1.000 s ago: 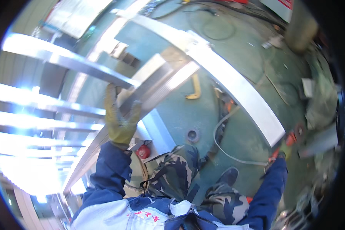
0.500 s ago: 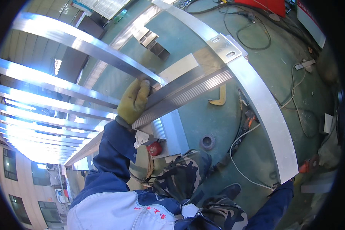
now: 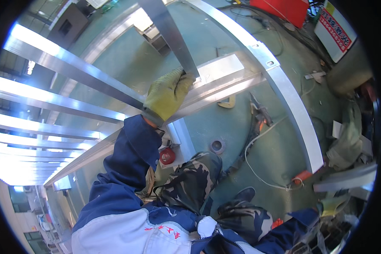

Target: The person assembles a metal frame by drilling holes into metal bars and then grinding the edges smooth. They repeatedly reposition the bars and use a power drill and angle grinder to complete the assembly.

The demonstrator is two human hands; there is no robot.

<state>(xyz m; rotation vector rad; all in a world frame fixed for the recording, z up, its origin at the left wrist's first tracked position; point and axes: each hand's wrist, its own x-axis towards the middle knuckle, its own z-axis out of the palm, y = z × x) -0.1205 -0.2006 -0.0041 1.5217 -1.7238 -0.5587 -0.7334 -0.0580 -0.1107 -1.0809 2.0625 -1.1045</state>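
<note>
My left hand (image 3: 168, 94), in a yellow work glove, is closed over the aluminium rail (image 3: 220, 89). Its fingertips lie at the foot of an upright aluminium slat (image 3: 173, 40), where slat and rail meet. A long curved aluminium strip (image 3: 295, 113) crosses the rail's far end and runs down toward the lower right; slotted holes show on its plate. At the lower right edge, my right hand (image 3: 332, 206), gloved too, is apart from the strip and next to a curved grey piece (image 3: 347, 180). Its fingers are blurred and partly hidden.
More parallel slats (image 3: 59, 95) stretch away to the left. On the green floor lie a yellow clamp-like hook (image 3: 227, 103), a small round cup (image 3: 216, 146), a torch with a dark hose (image 3: 258, 116) and a pale cable (image 3: 252, 167). A red round object (image 3: 167, 156) sits near my knee.
My right hand has gone from the lower end of the curved strip out to the right. My left hand stays on the rail by the slat. The whole view has shifted.
</note>
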